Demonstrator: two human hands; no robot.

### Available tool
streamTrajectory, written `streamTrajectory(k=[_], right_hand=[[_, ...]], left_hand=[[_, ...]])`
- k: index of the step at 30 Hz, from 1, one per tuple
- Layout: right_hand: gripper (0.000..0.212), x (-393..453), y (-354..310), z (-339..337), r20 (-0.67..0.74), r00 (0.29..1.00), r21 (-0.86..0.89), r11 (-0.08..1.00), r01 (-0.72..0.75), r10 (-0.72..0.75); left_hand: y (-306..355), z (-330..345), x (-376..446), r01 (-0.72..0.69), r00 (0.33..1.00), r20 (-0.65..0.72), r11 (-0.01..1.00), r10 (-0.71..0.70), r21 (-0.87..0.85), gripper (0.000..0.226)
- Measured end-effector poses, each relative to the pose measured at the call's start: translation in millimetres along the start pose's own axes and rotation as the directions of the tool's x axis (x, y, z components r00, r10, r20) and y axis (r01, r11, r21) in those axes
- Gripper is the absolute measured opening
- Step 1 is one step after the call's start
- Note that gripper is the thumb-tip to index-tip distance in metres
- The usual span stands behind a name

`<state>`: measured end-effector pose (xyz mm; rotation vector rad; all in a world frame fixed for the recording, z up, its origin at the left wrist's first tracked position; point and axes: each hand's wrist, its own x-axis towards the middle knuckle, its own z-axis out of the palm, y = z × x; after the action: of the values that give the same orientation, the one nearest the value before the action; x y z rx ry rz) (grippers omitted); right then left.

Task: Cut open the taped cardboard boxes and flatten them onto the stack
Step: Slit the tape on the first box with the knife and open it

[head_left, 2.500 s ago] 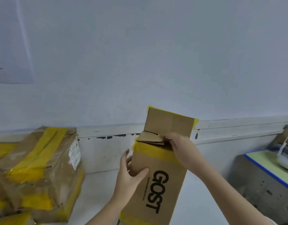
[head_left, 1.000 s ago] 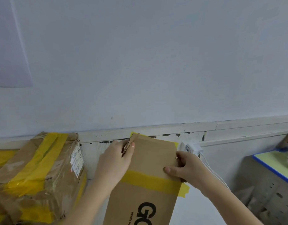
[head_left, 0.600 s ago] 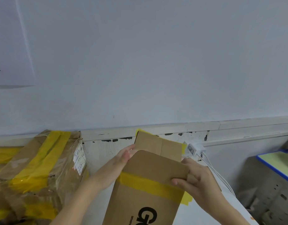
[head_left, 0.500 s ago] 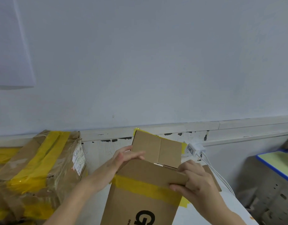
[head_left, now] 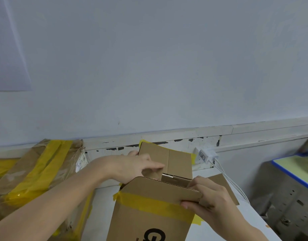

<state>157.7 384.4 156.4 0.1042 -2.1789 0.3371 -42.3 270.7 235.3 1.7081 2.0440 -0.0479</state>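
Observation:
A brown cardboard box (head_left: 149, 216) with a yellow tape band and black lettering stands in front of me, its top flaps spread open. My left hand (head_left: 132, 168) reaches over the box's left top edge, fingers extended toward the inside and touching the far flap (head_left: 177, 160). My right hand (head_left: 210, 200) grips the near flap's right corner, thumb on the outside and fingers curled over the edge. The box's inside is mostly hidden.
A pile of cardboard wrapped in yellow tape (head_left: 36, 174) lies on the left against the wall. A white charger with cables (head_left: 208, 156) is plugged in behind the box. A white table top (head_left: 104, 202) bears the box. A green-topped bench (head_left: 297, 169) stands at the right.
The box has come lower and nearer and its top flaps have been pulled open. My left hand moved from the flap edge to over the opening; my right hand keeps hold of the near flap.

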Motion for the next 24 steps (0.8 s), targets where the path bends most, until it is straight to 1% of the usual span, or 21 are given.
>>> streamTrajectory(k=[1,2,4,5,6,7,9,10,11,12,13,14,15,16,17,18,19,20,22,23,24], right_hand=[[0.027,-0.9,-0.3,1.4,-0.004,1.0,0.0,1.0,-0.006,0.006],[0.028,-1.4,-0.3,3.1,-0.014,1.0,-0.004,1.0,-0.015,0.015],[0.03,-2.6,1.0,5.0,-0.047,0.999,-0.051,0.999,-0.02,0.018],[0.032,-3.2,2.0,4.8,-0.068,0.998,-0.106,0.994,-0.006,-0.002],[0.035,-3.7,2.6,3.5,-0.091,0.995,-0.181,0.984,0.011,-0.028],[0.04,-4.7,2.6,2.2,-0.123,0.991,-0.265,0.964,0.012,-0.046],[0.053,-7.3,-0.8,3.7,-0.227,0.973,-0.439,0.897,-0.054,-0.053],[0.054,-8.6,-3.8,7.8,-0.295,0.954,-0.5,0.858,-0.114,-0.045],[0.05,-9.9,-7.4,14.3,-0.36,0.932,-0.53,0.831,-0.17,-0.039],[0.043,-10.9,-11.4,22.0,-0.417,0.908,-0.529,0.821,-0.216,-0.03],[0.038,-11.4,-14.7,29.5,-0.468,0.884,-0.497,0.827,-0.261,-0.002],[0.036,-11.5,-17.2,36.7,-0.513,0.857,-0.447,0.838,-0.313,0.046],[0.035,-11.4,-18.4,42.6,-0.55,0.829,-0.386,0.849,-0.362,0.104],[0.034,-11.2,-18.7,47.3,-0.58,0.8,-0.323,0.858,-0.4,0.154],[0.034,-12.2,-18.1,51.4,-0.611,0.771,-0.266,0.87,-0.415,0.181],[0.038,-13.2,-17.2,55.2,-0.64,0.741,-0.201,0.887,-0.415,0.201],[0.049,-15.1,-16.6,59.2,-0.671,0.706,-0.123,0.905,-0.407,0.226],[0.065,-16.1,-16.9,62.3,-0.701,0.661,-0.026,0.918,-0.395,0.265],[0.093,-20.1,-19.3,68.3,-0.718,0.56,0.244,0.903,-0.354,0.414],[0.103,-23.7,-19.3,71.6,-0.684,0.521,0.385,0.859,-0.338,0.511],[0.11,-26.8,-19.1,74.5,-0.637,0.506,0.474,0.813,-0.337,0.581]], left_hand=[[2.0,-2.5,0.5,0.006,1.0,0.006,1.0,-0.006,-0.002,0.061],[3.9,-4.5,-0.2,0.001,1.0,-0.016,1.0,-0.001,-0.014,0.061],[6.9,-6.2,-4.4,-0.047,0.994,-0.107,0.997,0.04,-0.063,0.046],[6.0,-5.0,-7.3,-0.082,0.983,-0.172,0.989,0.06,-0.126,0.041],[3.2,-2.1,-9.8,-0.111,0.97,-0.235,0.97,0.059,-0.217,0.044],[2.4,0.3,-15.4,-0.129,0.957,-0.289,0.933,0.029,-0.335,0.048],[-4.5,8.2,-23.7,-0.194,0.915,-0.398,0.797,-0.063,-0.572,0.053],[-8.3,14.7,-25.5,-0.249,0.887,-0.452,0.719,-0.101,-0.649,0.053],[-7.3,20.8,-29.2,-0.307,0.861,-0.489,0.627,-0.138,-0.716,0.048],[-5.8,27.1,-30.4,-0.357,0.841,-0.506,0.507,-0.191,-0.785,0.038],[-1.9,31.9,-30.9,-0.379,0.83,-0.5,0.407,-0.248,-0.831,0.03],[-2.8,38.1,-28.4,-0.385,0.828,-0.482,0.335,-0.286,-0.86,0.03],[1.0,41.2,-29.1,-0.385,0.822,-0.465,0.283,-0.329,-0.879,0.034],[-1.0,46.1,-27.2,-0.399,0.813,-0.464,0.244,-0.351,-0.884,0.031],[-0.9,47.2,-28.5,-0.393,0.815,-0.443,0.207,-0.374,-0.896,0.02],[-5.7,48.4,-26.9,-0.378,0.819,-0.428,0.203,-0.382,-0.903,0.041],[-8.0,49.9,-26.0,-0.364,0.824,-0.412,0.194,-0.389,-0.911,0.07],[-11.6,52.1,-25.4,-0.384,0.819,-0.418,0.165,-0.394,-0.908,0.087],[-12.9,52.6,-25.0,-0.402,0.796,-0.435,0.168,-0.421,-0.9,0.096],[-15.6,53.8,-23.2,-0.415,0.782,-0.442,0.163,-0.439,-0.895,0.096],[-19.0,55.1,-22.2,-0.438,0.757,-0.458,0.158,-0.466,-0.885,0.094]])
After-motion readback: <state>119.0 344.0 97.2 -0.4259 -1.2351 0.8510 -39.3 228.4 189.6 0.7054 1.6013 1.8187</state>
